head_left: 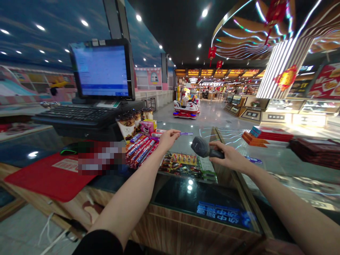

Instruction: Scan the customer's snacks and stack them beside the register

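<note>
My left hand [169,139] reaches out over a glass counter [202,194], its fingertips pinching a slim purple-wrapped bar [186,134]. My right hand [230,157] grips a black handheld barcode scanner [204,148], whose head points left toward the bar. The two hands are close but apart. Just left of my left hand lies a heap of red candy tubes [140,152]. Beneath both hands, small packaged sweets [180,159] show under the glass.
A point-of-sale monitor [102,69] and black keyboard [75,115] stand at left, with a mouse [69,150] on a red mat [50,177]. Cup-shaped snack packages [132,124] stand behind the candy. Stacked boxes [265,136] lie at right. A children's ride [186,109] stands on the mall floor beyond.
</note>
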A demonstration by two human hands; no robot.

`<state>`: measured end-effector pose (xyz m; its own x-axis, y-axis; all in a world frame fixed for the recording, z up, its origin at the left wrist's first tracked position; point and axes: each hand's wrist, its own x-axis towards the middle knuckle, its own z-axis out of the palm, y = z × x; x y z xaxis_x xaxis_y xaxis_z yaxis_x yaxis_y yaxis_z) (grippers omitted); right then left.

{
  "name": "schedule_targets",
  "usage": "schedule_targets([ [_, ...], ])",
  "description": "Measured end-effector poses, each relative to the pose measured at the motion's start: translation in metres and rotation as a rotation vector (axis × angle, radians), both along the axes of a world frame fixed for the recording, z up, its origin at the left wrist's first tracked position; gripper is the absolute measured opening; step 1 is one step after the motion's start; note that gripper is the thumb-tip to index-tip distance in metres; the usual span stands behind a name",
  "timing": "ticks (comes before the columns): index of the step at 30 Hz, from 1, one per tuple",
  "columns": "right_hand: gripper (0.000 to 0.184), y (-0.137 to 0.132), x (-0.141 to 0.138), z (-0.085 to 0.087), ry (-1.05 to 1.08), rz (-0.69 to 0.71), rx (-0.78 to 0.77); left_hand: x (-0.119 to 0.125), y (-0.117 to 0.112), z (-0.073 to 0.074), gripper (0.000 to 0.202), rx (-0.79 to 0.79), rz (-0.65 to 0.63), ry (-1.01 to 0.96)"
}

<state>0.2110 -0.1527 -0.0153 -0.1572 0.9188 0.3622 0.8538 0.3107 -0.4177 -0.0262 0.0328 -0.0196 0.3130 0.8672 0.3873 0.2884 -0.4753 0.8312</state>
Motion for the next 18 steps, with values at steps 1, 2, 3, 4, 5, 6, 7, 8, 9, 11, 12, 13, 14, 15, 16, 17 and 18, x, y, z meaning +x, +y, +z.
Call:
schedule_targets([
  [1,0.052,0.000,-0.001,-0.001,-0.020,0.001,-0.023,0.000,0.000,0.000,0.031,0.008,0.002,0.004],
  [2,0.054,-0.001,-0.001,-0.002,-0.039,0.006,-0.048,0.000,0.000,0.000,0.031,0.016,0.004,0.008],
  [3,0.054,-0.001,-0.002,-0.003,-0.057,0.012,-0.071,0.000,0.000,0.000,0.030,0.024,0.007,0.013],
  [4,0.054,-0.001,-0.002,-0.004,-0.073,0.017,-0.087,0.000,0.000,0.000,0.029,0.033,0.011,0.019],
  [5,0.053,-0.001,-0.002,-0.005,-0.086,0.021,-0.099,0.000,0.000,0.000,0.029,0.042,0.015,0.028],
  [6,0.052,-0.001,-0.003,-0.006,-0.098,0.026,-0.103,0.000,0.000,0.000,0.028,0.052,0.021,0.039],
  [7,0.051,-0.001,-0.003,-0.007,-0.107,0.034,-0.104,0.000,-0.001,0.000,0.028,0.063,0.027,0.051],
  [8,0.051,0.000,-0.004,-0.008,-0.117,0.043,-0.102,0.000,-0.001,0.000,0.027,0.075,0.034,0.062],
  [9,0.050,0.000,-0.004,-0.009,-0.126,0.054,-0.100,0.000,-0.002,0.000,0.027,0.085,0.040,0.073],
  [11,0.048,0.001,-0.005,-0.011,-0.135,0.068,-0.098,0.000,-0.003,0.001,0.026,0.103,0.055,0.090],
  [12,0.047,0.001,-0.005,-0.011,-0.135,0.074,-0.101,0.000,-0.004,0.001,0.026,0.111,0.062,0.099],
  [13,0.046,0.002,-0.005,-0.012,-0.131,0.081,-0.107,0.000,-0.005,0.002,0.025,0.118,0.066,0.109],
  [14,0.046,0.002,-0.004,-0.012,-0.125,0.089,-0.112,0.000,-0.007,0.002,0.024,0.127,0.070,0.120],
  [15,0.047,0.001,-0.004,-0.011,-0.118,0.100,-0.118,0.000,-0.008,0.003,0.023,0.137,0.071,0.132],
  [16,0.047,0.001,-0.004,-0.011,-0.108,0.112,-0.124,0.000,-0.010,0.004,0.023,0.148,0.073,0.143],
  [17,0.048,0.000,-0.003,-0.010,-0.095,0.125,-0.132,0.000,-0.011,0.005,0.022,0.159,0.075,0.154],
  [18,0.049,0.000,-0.003,-0.008,-0.079,0.136,-0.141,-0.001,-0.013,0.006,0.021,0.170,0.078,0.163],
])
